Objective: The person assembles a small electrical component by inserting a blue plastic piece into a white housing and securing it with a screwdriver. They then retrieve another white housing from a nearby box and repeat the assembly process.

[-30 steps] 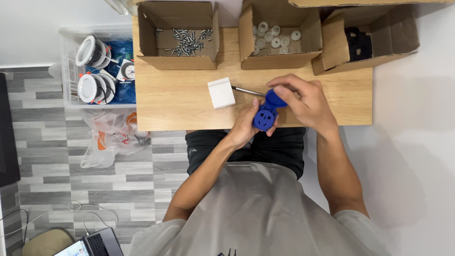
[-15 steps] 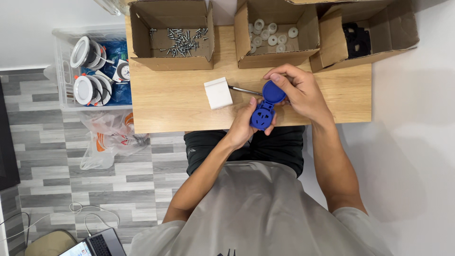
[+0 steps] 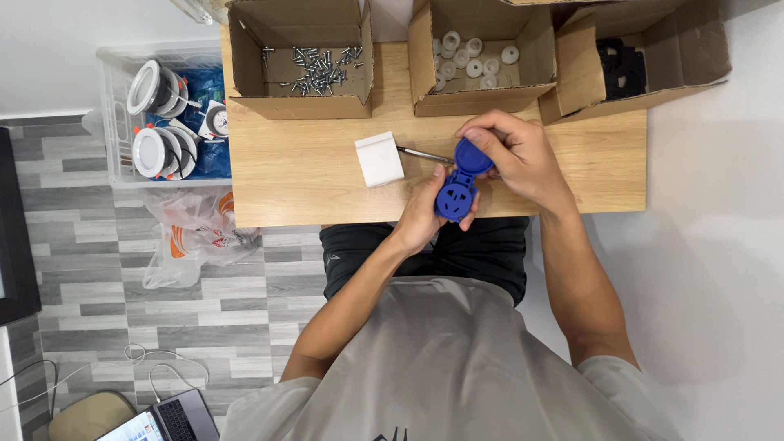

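Note:
My left hand [image 3: 422, 214] grips the round face of a blue socket [image 3: 454, 198] at the front edge of the wooden table [image 3: 310, 180]. My right hand [image 3: 514, 155] holds the socket's hinged blue lid [image 3: 471, 155] open from above. A thin metal screwdriver shaft [image 3: 423, 153] pokes out to the left of my right hand; its handle is hidden. A small white block [image 3: 380, 159] lies on the table just left of it.
Three open cardboard boxes line the table's back: one with screws [image 3: 314, 69], one with white round parts [image 3: 474, 61], one with black parts [image 3: 621, 69]. A clear bin of round lamps [image 3: 159, 122] and a plastic bag [image 3: 196, 237] sit on the floor at left.
Both hands and the blue socket have stayed in much the same grip; only the camera view has shifted slightly.

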